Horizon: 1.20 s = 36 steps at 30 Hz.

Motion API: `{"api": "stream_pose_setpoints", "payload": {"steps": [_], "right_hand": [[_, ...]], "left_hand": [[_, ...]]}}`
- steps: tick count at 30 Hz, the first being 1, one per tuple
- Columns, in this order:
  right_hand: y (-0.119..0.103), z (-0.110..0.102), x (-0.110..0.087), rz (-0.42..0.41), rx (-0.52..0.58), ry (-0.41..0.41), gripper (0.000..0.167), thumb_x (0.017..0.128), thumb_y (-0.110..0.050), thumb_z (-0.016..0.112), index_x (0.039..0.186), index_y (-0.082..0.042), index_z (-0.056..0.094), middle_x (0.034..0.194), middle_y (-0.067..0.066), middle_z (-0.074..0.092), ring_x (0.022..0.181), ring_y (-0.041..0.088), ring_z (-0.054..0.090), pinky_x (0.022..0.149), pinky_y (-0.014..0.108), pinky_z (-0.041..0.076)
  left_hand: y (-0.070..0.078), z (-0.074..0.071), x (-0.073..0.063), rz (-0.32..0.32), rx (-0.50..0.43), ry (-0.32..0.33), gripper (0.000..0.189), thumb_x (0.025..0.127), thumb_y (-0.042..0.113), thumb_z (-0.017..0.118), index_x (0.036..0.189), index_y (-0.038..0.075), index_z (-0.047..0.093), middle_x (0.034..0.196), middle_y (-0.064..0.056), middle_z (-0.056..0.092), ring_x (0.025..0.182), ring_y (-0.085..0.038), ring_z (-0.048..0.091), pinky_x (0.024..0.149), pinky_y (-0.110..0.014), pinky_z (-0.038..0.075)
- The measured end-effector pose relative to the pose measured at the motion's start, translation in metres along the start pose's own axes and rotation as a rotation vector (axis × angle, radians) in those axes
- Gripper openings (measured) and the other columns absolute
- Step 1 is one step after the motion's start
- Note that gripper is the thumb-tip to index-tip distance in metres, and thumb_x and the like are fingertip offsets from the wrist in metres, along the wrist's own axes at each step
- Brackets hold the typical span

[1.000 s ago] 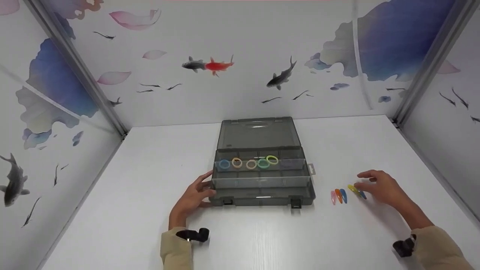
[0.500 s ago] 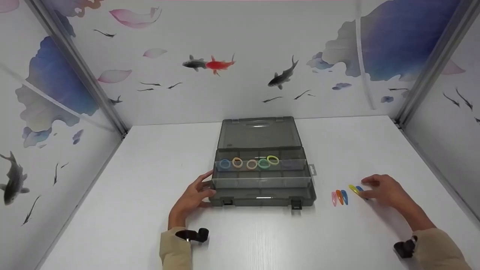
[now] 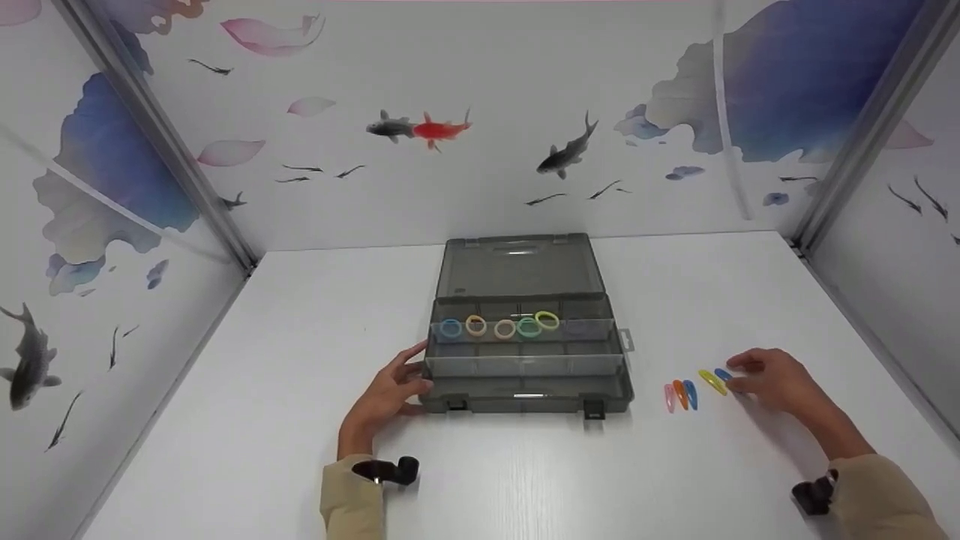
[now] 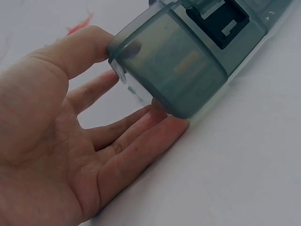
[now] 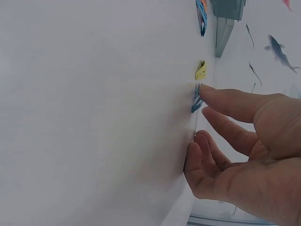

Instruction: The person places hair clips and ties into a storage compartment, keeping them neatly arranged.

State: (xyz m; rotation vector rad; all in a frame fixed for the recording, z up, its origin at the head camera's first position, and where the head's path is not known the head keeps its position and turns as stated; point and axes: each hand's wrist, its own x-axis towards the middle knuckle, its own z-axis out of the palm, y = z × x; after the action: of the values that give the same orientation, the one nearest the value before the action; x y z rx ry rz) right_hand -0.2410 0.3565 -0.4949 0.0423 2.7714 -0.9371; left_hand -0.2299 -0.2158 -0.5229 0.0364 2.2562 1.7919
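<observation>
In the head view, my left hand (image 3: 379, 397) holds the left front corner of an opened grey see-through compartment box (image 3: 517, 264). The left wrist view shows the thumb on the rim of the box (image 4: 174, 70), with fingers against its side and lower edge. My right hand (image 3: 776, 382) is over a blue hair clip (image 3: 722, 373) on the table. In the right wrist view, the thumb touches this blue clip (image 5: 196, 100), with the other fingers apart from it. A yellow hair clip (image 3: 712, 382) lies beside it. Pink (image 3: 670, 397), orange (image 3: 680, 394) and blue hair clips lie closer to the box.
Several coloured rings, among them a green ring (image 3: 529, 337) and a yellow ring (image 3: 547, 328), sit at the rear divider of the box. The white table (image 3: 510, 480) has printed panels (image 3: 480, 202) on its back and sides.
My right hand has drawn slightly to the right, uncovering more of the yellow and blue clips. My left hand and the box stay put.
</observation>
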Motion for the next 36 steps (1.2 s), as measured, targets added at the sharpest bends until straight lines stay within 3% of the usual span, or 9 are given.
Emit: {"api": "stream_pose_setpoints", "payload": {"steps": [6,14,26,36], "right_hand": [[-0.002,-0.002,0.001,0.035,-0.008,0.011,0.042,0.09,-0.017,0.071,0.12,0.01,0.061,0.119,0.035,0.059,0.096,0.035,0.059,0.075,0.034,0.057],[-0.007,-0.007,0.0,0.072,-0.019,-0.005,0.035,0.09,-0.021,0.072,0.104,0.011,0.066,0.092,0.02,0.067,0.08,0.024,0.056,0.064,0.029,0.05],[-0.016,-0.007,0.01,0.101,-0.045,-0.034,0.036,0.09,-0.02,0.07,0.105,0.013,0.067,0.093,0.02,0.068,0.082,0.025,0.056,0.066,0.029,0.05],[-0.026,-0.008,0.013,0.051,-0.056,-0.023,0.034,0.09,-0.023,0.069,0.101,0.009,0.069,0.087,0.015,0.066,0.079,0.022,0.055,0.063,0.028,0.047]], "left_hand": [[0.001,0.001,0.0,0.01,-0.006,-0.005,0.073,0.091,0.015,0.065,0.156,0.027,0.035,0.156,-0.022,0.04,0.128,-0.036,0.054,0.088,-0.048,0.059],[0.002,0.004,0.001,0.012,0.006,-0.024,0.073,0.091,0.015,0.065,0.156,0.027,0.035,0.155,-0.021,0.041,0.129,-0.036,0.054,0.09,-0.05,0.058],[0.003,0.0,0.002,0.016,0.018,-0.012,0.072,0.091,0.015,0.064,0.156,0.027,0.035,0.155,-0.022,0.042,0.129,-0.036,0.054,0.09,-0.048,0.058],[0.004,0.0,0.0,0.016,-0.018,0.001,0.072,0.091,0.014,0.064,0.156,0.025,0.035,0.155,-0.022,0.042,0.131,-0.038,0.053,0.089,-0.049,0.058]]}}
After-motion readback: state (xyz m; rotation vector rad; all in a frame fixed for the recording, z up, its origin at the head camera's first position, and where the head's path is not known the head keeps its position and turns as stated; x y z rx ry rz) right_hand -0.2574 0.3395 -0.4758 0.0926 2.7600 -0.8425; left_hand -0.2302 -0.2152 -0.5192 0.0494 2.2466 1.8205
